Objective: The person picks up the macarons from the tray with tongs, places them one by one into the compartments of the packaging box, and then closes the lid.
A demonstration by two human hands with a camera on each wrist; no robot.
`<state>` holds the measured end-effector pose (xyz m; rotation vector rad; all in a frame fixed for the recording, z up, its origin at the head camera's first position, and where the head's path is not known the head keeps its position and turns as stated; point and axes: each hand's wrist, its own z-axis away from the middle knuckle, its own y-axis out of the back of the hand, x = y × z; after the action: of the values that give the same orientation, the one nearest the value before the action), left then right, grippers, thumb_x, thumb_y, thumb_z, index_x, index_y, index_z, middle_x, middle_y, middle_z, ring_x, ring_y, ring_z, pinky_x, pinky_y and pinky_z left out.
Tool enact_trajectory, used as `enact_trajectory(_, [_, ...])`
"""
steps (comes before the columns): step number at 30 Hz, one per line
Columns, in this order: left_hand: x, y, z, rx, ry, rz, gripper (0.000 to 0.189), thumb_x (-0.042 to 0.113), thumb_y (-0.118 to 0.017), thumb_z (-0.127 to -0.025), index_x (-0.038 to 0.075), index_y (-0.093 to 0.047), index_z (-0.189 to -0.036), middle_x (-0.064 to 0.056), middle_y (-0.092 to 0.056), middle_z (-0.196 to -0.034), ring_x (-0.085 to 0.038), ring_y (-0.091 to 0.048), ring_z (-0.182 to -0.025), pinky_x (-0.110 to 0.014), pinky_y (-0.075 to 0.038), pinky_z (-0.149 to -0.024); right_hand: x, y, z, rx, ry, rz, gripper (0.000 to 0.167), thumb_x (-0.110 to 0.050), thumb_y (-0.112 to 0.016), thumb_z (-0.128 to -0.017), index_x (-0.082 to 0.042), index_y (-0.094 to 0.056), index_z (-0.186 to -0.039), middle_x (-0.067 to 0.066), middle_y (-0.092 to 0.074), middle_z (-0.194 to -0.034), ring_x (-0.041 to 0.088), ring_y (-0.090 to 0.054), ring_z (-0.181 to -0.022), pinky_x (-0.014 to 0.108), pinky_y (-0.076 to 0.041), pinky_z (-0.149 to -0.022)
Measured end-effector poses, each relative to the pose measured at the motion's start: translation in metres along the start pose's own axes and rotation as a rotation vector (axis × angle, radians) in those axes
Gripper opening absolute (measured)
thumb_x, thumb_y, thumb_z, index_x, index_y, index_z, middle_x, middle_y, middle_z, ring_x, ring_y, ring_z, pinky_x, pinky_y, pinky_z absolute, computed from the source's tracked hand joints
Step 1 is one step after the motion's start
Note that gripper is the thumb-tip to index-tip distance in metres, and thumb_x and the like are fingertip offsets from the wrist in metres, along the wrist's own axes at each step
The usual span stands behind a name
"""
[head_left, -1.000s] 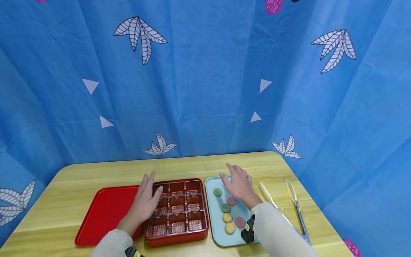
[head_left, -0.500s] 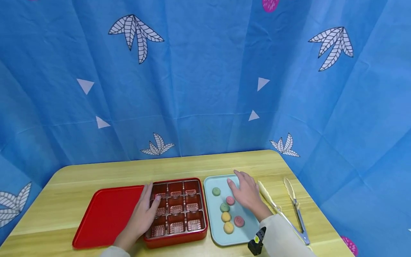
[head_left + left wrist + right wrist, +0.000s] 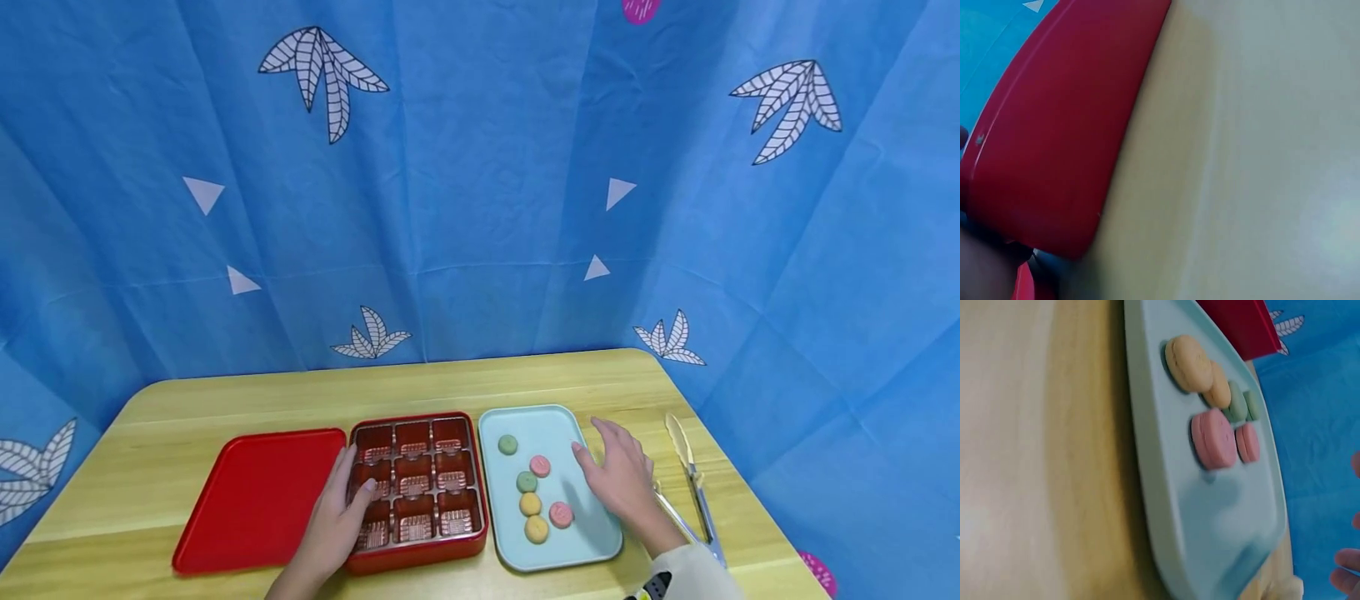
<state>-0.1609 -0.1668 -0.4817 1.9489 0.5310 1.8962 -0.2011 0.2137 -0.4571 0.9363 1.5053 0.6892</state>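
My left hand (image 3: 333,517) rests at the left edge of a red box (image 3: 420,546), its fingers straight along the side and its thumb over the rim. Inside the box sits a dark red insert with several bare compartments. The box's red wall (image 3: 1066,125) fills much of the left wrist view. Open and holding nothing, my right hand (image 3: 618,475) hovers at the right edge of a light blue tray (image 3: 592,546). It covers part of the metal tongs (image 3: 699,496). On the tray lie yellow macarons (image 3: 1188,362), pink macarons (image 3: 1215,439) and green macarons (image 3: 527,482), two of each.
A red lid (image 3: 255,500) lies flat to the left of the box. All of it stands on a light wooden table (image 3: 247,400). Behind the table hangs a blue patterned cloth (image 3: 480,183).
My right hand has moved right, from over the tray toward the tongs. My left hand has come down to the box's left edge. The macarons have stayed put.
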Motion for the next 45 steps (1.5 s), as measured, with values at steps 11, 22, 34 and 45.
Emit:
enact_trajectory(11, [-0.006, -0.004, 0.016, 0.027, -0.023, 0.023, 0.065, 0.030, -0.050, -0.097, 0.008, -0.021, -0.150, -0.025, -0.008, -0.155, -0.047, -0.010, -0.140, -0.068, -0.016, -0.106, 0.032, 0.011, 0.025, 0.044, -0.074, -0.019, 0.059, -0.035, -0.052, -0.092, -0.004, -0.039, -0.140, 0.025, -0.036, -0.141, 0.047, -0.031, -0.127, 0.065, -0.026, -0.095])
enact_trajectory(22, [-0.012, -0.009, 0.032, 0.057, 0.043, 0.086, 0.066, 0.019, -0.055, -0.094, 0.013, -0.023, -0.150, -0.024, -0.011, -0.155, -0.044, -0.013, -0.140, -0.064, -0.019, -0.108, 0.056, 0.021, 0.046, 0.104, -0.186, 0.004, 0.067, -0.036, -0.055, -0.091, 0.001, -0.032, -0.142, 0.030, -0.029, -0.142, 0.053, -0.025, -0.126, 0.066, -0.027, -0.089])
enact_trajectory(34, [-0.020, -0.023, 0.041, 0.254, 0.039, 0.005, 0.059, 0.010, -0.058, -0.089, 0.020, -0.040, -0.144, -0.013, -0.036, -0.149, -0.031, -0.035, -0.133, -0.005, -0.024, -0.099, 0.078, 0.016, 0.043, 0.144, -0.350, 0.032, 0.099, -0.043, -0.065, -0.083, 0.011, -0.009, -0.145, 0.040, -0.026, -0.137, 0.058, -0.026, -0.120, 0.069, -0.028, -0.093])
enact_trajectory(45, [-0.020, -0.026, 0.041, 0.250, 0.043, 0.015, 0.058, 0.010, -0.056, -0.089, 0.022, -0.040, -0.144, -0.013, -0.035, -0.150, -0.031, -0.035, -0.134, -0.038, -0.033, -0.108, 0.087, 0.018, 0.042, 0.071, -0.483, 0.038, 0.108, -0.068, -0.067, -0.068, 0.014, -0.030, -0.126, 0.038, -0.042, -0.114, 0.057, -0.039, -0.104, 0.060, -0.040, -0.072])
